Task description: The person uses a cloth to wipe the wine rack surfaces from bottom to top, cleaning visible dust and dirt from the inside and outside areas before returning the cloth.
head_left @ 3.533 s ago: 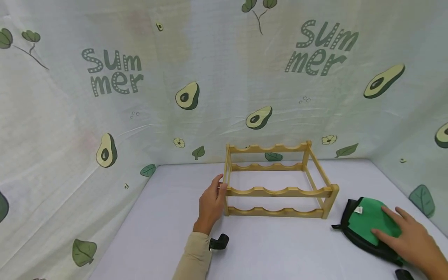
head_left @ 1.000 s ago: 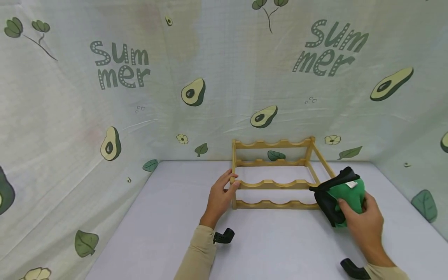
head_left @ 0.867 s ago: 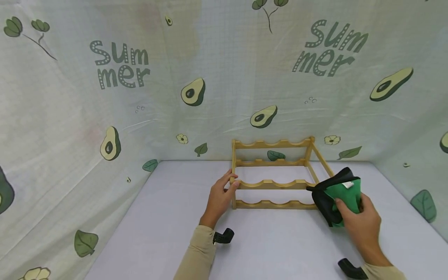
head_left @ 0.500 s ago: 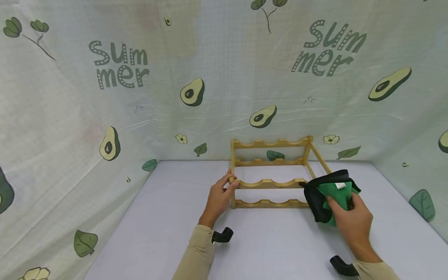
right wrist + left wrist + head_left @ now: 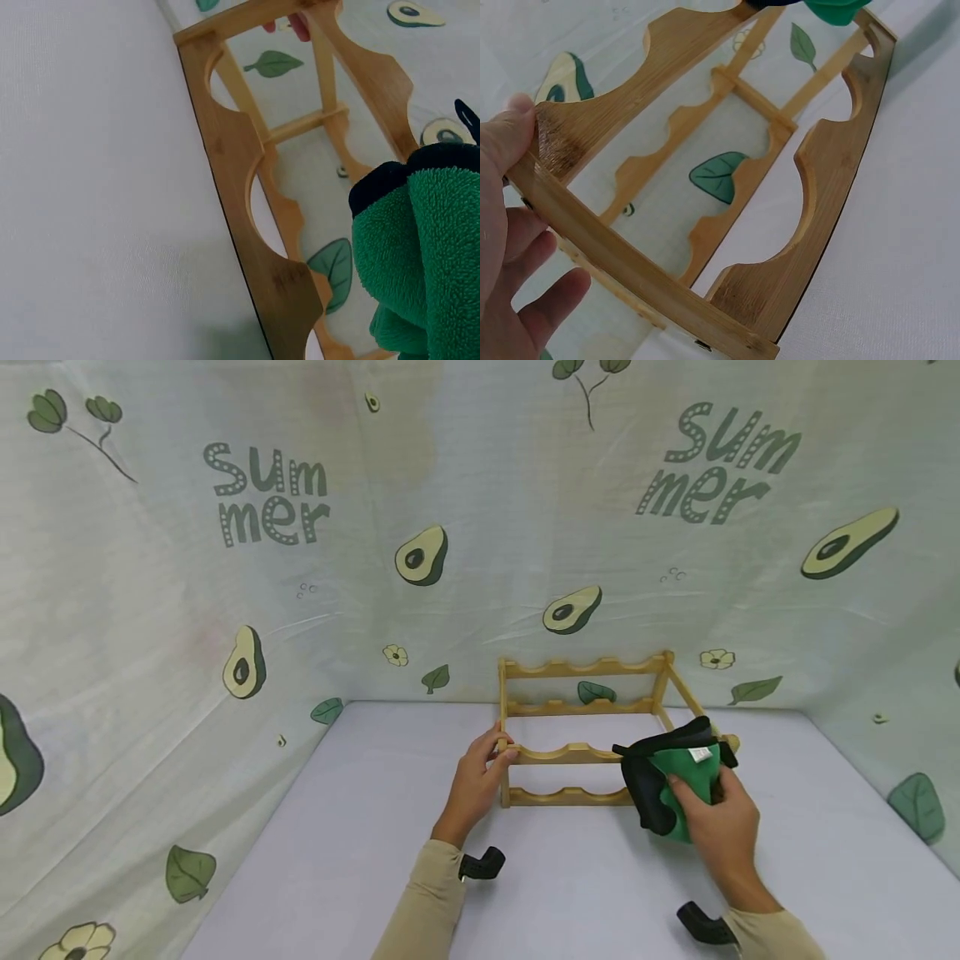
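A wooden bottle rack point(image 5: 570, 754) with scalloped rails stands on the white table. My left hand point(image 5: 471, 785) grips its front left upright; in the left wrist view the thumb point(image 5: 514, 131) lies at the top corner and the fingers are behind. My right hand point(image 5: 723, 827) holds a bunched green terry cloth point(image 5: 686, 777) with black edging and a white tag. The cloth is at the right part of the front upper rail, hiding that stretch in the head view. In the right wrist view the cloth point(image 5: 420, 255) covers my right hand.
A pale curtain point(image 5: 480, 527) printed with avocados, leaves and "summer" hangs behind the rack and along both sides. White table surface point(image 5: 585, 885) lies in front of the rack. A black wrist device point(image 5: 482, 864) sits on the left wrist, another point(image 5: 705, 924) on the right.
My right hand has taken up the cloth from the table at right, brought it to the rack, and moved it leftward along the front rail. My left hand stays on the left upright.
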Demonstrator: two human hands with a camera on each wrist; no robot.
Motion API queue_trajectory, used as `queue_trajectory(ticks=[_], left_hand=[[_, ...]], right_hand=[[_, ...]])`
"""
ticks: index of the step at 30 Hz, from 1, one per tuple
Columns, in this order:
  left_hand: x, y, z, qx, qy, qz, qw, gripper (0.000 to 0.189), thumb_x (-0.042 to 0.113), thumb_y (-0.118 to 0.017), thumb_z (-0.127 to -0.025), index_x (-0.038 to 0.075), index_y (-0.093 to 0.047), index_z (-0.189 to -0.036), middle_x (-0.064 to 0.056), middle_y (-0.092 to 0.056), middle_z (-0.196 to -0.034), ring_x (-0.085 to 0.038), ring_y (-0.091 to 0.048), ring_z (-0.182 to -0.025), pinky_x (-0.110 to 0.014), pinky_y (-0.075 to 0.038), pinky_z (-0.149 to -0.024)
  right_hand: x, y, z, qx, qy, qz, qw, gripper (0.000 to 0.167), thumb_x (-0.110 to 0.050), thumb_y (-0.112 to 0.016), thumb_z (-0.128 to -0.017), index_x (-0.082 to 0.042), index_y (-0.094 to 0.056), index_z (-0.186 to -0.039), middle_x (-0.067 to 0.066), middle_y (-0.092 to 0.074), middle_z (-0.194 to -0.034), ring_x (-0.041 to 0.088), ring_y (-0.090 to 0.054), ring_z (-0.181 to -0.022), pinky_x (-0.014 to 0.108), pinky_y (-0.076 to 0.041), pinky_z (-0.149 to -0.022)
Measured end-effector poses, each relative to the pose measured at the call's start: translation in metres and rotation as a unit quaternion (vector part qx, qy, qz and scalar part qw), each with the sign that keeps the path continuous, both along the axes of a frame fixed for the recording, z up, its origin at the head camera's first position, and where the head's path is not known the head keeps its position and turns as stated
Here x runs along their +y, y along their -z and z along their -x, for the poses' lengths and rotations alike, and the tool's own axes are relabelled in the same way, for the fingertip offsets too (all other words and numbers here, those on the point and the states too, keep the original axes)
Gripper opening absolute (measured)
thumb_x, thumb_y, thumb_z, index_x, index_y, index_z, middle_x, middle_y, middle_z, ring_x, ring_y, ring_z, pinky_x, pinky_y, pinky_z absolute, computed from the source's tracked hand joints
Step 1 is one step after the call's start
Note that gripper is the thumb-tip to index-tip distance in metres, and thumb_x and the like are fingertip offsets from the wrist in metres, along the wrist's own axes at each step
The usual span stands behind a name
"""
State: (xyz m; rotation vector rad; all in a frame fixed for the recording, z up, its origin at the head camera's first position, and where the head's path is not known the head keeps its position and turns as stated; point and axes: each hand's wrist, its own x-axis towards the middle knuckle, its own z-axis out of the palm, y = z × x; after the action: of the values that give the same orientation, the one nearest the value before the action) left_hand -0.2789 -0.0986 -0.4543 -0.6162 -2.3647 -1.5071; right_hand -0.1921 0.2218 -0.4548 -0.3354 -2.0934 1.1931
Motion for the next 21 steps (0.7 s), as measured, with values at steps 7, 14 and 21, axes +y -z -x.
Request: queue_trajectory(ticks=[7,14,21], left_hand=[[0.001,0.000,0.000,0.009,0.011,-0.014,0.9998,0.024,0.043,-0.055,-0.103,0.021,-0.061,-0.110,-0.009,-0.042,-0.154,-0.022,-0.057,-0.126,-0.050,-0.047,-0.101],[-0.001,-0.002,0.001,0.006,0.016,-0.006,0.9998,0.021,0.042,-0.057,-0.102,0.022,-0.062,-0.108,-0.010,-0.043,-0.153,-0.020,-0.050,-0.133,-0.052,-0.046,-0.101],[-0.001,0.000,0.003,0.004,0.018,-0.004,0.9998,0.024,0.045,-0.055,-0.102,0.022,-0.061,-0.108,-0.011,-0.040,-0.154,-0.023,-0.057,-0.126,-0.053,-0.049,-0.096]], right_hand=[[-0.015,-0.002,0.001,0.000,-0.008,-0.001,1.0000,0.040,-0.020,-0.080,-0.084,-0.001,-0.063,-0.116,0.015,-0.067,-0.101,0.006,-0.052,-0.083,0.015,-0.040,-0.067],[-0.029,-0.001,0.003,0.014,-0.025,-0.014,0.9995,0.039,-0.018,-0.080,-0.083,0.000,-0.060,-0.112,0.015,-0.066,-0.097,0.013,-0.052,-0.083,0.015,-0.039,-0.064],[-0.036,0.001,0.007,0.028,-0.038,-0.013,0.9988,0.043,-0.017,-0.081,-0.082,0.002,-0.059,-0.113,0.019,-0.063,-0.100,0.016,-0.051,-0.083,0.015,-0.037,-0.061]])
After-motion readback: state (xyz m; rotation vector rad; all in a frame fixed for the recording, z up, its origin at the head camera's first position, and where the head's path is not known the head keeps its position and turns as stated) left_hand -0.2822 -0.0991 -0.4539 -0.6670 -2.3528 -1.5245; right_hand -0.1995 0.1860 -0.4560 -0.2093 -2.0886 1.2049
